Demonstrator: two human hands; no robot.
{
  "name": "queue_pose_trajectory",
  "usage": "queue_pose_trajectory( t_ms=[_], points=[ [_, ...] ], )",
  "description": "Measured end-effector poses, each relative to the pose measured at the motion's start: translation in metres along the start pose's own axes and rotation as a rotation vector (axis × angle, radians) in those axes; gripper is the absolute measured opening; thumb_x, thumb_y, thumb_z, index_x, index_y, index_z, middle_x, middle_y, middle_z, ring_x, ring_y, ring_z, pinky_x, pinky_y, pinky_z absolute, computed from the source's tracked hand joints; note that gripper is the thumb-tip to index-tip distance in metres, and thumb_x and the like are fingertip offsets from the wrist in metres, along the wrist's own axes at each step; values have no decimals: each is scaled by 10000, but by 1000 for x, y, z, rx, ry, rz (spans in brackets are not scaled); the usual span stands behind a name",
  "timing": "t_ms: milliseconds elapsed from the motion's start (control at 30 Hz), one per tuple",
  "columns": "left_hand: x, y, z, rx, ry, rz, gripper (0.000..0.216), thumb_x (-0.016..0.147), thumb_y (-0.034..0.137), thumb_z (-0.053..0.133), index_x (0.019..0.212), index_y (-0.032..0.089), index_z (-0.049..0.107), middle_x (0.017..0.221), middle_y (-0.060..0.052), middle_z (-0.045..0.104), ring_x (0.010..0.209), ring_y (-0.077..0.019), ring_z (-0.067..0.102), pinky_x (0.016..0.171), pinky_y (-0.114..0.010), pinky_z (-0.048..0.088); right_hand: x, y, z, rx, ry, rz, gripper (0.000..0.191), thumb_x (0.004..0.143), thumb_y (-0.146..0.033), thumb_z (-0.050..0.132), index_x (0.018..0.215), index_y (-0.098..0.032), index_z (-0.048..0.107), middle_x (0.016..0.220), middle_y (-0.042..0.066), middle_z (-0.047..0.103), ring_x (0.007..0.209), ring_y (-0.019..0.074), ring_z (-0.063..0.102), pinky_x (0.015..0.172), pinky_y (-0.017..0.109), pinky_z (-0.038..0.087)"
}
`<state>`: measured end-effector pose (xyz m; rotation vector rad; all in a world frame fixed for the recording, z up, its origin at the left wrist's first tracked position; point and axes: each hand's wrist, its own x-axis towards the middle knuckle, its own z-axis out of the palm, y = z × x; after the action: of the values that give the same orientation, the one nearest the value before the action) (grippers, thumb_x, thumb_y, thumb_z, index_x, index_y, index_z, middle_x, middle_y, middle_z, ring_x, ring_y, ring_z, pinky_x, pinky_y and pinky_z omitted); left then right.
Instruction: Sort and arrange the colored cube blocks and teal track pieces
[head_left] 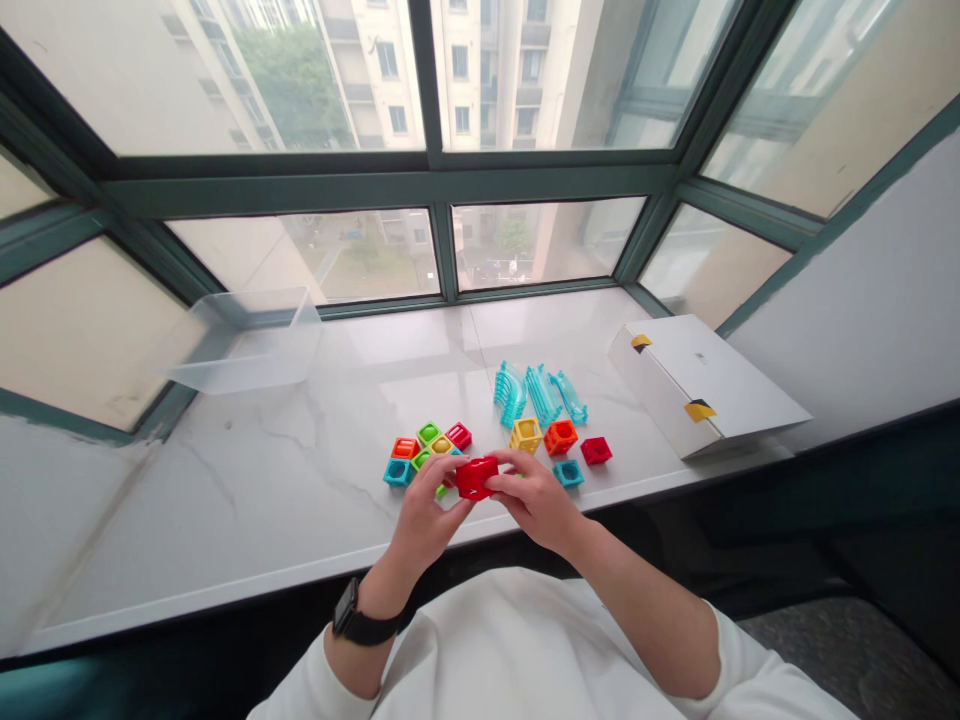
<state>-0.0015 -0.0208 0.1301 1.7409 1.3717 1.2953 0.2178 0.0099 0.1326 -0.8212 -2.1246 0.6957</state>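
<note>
Between my two hands, above the sill's front edge, is a red toy block. My left hand grips its left side, and my right hand grips its right side. Just beyond my left hand lies a cluster of hollow cube blocks, with a blue block, an orange block and a green block among them; my fingers hide part of it. Around my right hand sit a yellow block, an orange-red block, a teal block and another red block.
Clear turquoise track pieces lie behind the blocks. A transparent plastic bin stands at the back left of the white marble sill. To the right is a white box with yellow-and-black tabs. Green-framed windows enclose the sill.
</note>
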Motion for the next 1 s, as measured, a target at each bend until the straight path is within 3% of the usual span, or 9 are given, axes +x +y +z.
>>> queue_pose_trajectory(
  t_ms=[100, 233, 300, 533, 700, 833, 1000],
  points=[
    [1, -1, 3, -65, 6, -35, 374, 841, 303, 820, 1187, 274, 681, 1145, -62, 726, 955, -225, 707, 837, -363, 605, -3, -3, 0, 128, 115, 62, 207, 1020, -287, 652, 1226, -290, 665, 1353, 96, 658, 1236, 246, 666, 1012, 427, 613],
    [3, 3, 10, -123, 2, -40, 405, 831, 299, 828, 1200, 271, 664, 1161, -69, 719, 962, -225, 709, 845, -361, 599, -8, -7, -1, 207, 168, 147, 605, 939, -394, 769, 1465, -283, 493, 1357, 113, 660, 1154, 250, 712, 961, 416, 645],
    [5, 9, 16, -107, 2, 11, 382, 828, 276, 818, 1178, 270, 666, 1149, -69, 710, 992, -230, 699, 846, -358, 593, -10, -9, -3, 193, 155, 170, 689, 921, -410, 783, 1515, -280, 459, 1396, 123, 637, 1191, 264, 698, 992, 426, 633],
    [12, 26, 40, -26, 3, 153, 385, 828, 249, 792, 1185, 271, 649, 1122, -73, 688, 1007, -241, 665, 841, -373, 582, -14, -12, -15, 172, 232, 217, 711, 880, -348, 803, 1511, -297, 479, 1417, 110, 646, 1286, 301, 657, 1104, 470, 563],
    [16, 27, 54, -44, -75, 217, 451, 893, 247, 772, 1301, 282, 583, 1256, -90, 653, 1057, -222, 662, 855, -358, 585, -23, -5, -26, 190, 290, 266, 709, 868, -330, 801, 1508, -292, 499, 1415, 110, 641, 1298, 311, 648, 1109, 474, 560],
    [12, 13, 61, -5, -149, 204, 436, 956, 273, 719, 1355, 286, 545, 1263, -90, 632, 1001, -200, 663, 873, -377, 586, -38, 13, -43, 230, 400, 340, 717, 870, -380, 809, 1510, -304, 496, 1474, 111, 605, 1338, 329, 623, 1137, 499, 535],
    [-1, -31, 67, 67, -231, 102, 216, 1037, 304, 580, 1249, 261, 581, 1143, -74, 657, 942, -190, 659, 870, -385, 586, -66, 52, -73, 220, 575, 459, 644, 890, -399, 783, 1472, -294, 527, 1456, 113, 615, 1335, 318, 624, 1164, 521, 506]
  ],
)
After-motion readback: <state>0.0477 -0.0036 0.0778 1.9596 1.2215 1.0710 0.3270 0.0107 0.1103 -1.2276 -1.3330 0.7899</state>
